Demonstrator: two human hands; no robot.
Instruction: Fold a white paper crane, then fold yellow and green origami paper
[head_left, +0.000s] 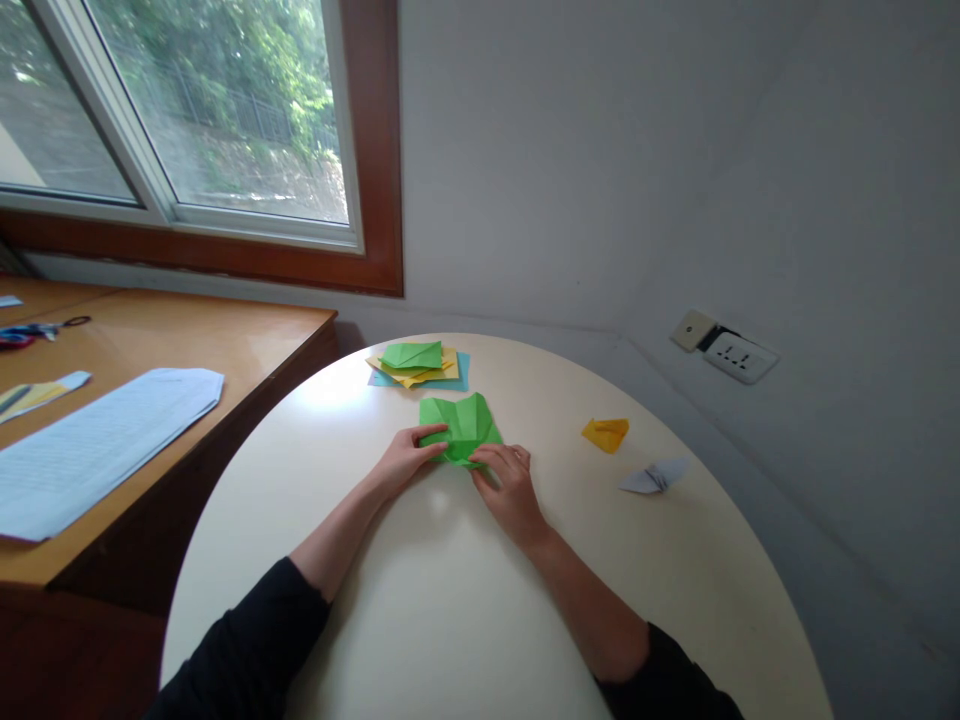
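Note:
A green sheet of origami paper, creased and partly folded, lies on the round white table. My left hand holds its left side, with the thumb and fingers on the paper. At the near right edge my right hand pinches the paper between thumb and fingers. The sheet's far corners stand up a little, and its near edge is partly covered by my fingers.
A stack of coloured paper sits beyond the sheet. To the right lie a yellow folded paper and a white folded paper. A wooden desk with printed sheets and scissors stands left. A wall socket is at right.

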